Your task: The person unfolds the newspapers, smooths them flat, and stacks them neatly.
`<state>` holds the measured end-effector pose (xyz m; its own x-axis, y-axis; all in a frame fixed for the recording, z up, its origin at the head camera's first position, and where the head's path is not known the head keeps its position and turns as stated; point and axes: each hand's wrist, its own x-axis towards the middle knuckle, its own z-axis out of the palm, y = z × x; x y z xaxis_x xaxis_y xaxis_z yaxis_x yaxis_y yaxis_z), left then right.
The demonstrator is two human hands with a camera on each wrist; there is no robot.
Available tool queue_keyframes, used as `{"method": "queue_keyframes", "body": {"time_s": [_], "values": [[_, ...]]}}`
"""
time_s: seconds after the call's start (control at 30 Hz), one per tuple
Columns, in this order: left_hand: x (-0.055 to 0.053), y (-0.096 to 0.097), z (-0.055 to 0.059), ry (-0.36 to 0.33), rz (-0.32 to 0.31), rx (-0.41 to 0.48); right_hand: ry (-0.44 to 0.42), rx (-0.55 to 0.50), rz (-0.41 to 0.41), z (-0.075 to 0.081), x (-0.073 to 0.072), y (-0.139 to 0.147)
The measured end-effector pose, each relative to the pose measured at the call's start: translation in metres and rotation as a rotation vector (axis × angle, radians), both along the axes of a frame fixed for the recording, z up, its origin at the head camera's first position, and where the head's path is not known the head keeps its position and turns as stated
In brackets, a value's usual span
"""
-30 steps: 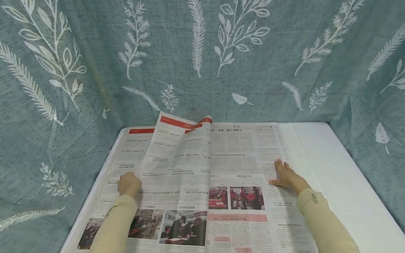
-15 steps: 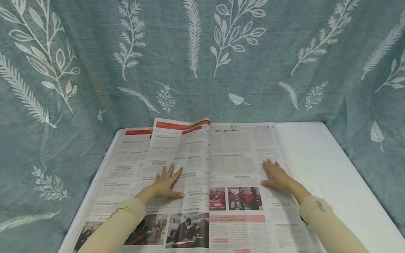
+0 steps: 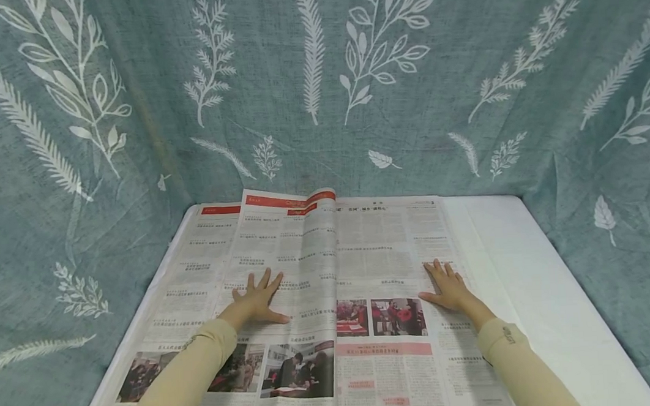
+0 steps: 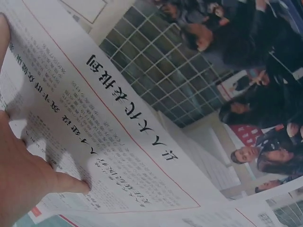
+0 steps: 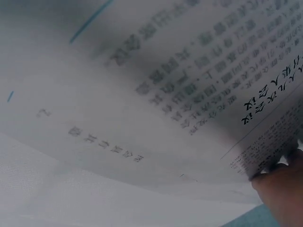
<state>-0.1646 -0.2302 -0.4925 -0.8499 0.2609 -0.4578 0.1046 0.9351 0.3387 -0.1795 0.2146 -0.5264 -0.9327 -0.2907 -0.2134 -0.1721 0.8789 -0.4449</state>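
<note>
A large newspaper [image 3: 378, 267] lies spread out before me, its print upside down in the head view. Its left leaf [image 3: 283, 248] sits askew over the sheet beneath, with a raised, curled fold near the middle. My left hand [image 3: 257, 300] rests on this leaf, fingers fanned out. In the left wrist view the same hand [image 4: 28, 175] touches the page beside a large photo. On the right page my right hand [image 3: 448, 287] lies with fingers spread, near a photo of people in red. The right wrist view catches only part of that hand [image 5: 284, 189] at the paper.
The newspaper lies on a white table [image 3: 533, 290], whose bare surface shows along the right side. A green-grey curtain [image 3: 290, 64] with white leaf prints hangs behind the table and on both sides.
My left hand was a loose fist at the left; it has moved right and spread flat on the leaf. The leaf's upper corner has come down and left. My right hand shifted slightly left.
</note>
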Motion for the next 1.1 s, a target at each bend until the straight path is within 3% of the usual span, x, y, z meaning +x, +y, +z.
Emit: {"method": "queue_keyframes", "body": {"time_s": [0.43, 1.1], "values": [[0.001, -0.038, 0.006, 0.004, 0.085, 0.000, -0.029, 0.034, 0.000, 0.003, -0.004, 0.003], [0.002, -0.088, 0.021, -0.081, 0.184, -0.064, -0.059, 0.022, -0.007, 0.009, -0.004, 0.011]]}}
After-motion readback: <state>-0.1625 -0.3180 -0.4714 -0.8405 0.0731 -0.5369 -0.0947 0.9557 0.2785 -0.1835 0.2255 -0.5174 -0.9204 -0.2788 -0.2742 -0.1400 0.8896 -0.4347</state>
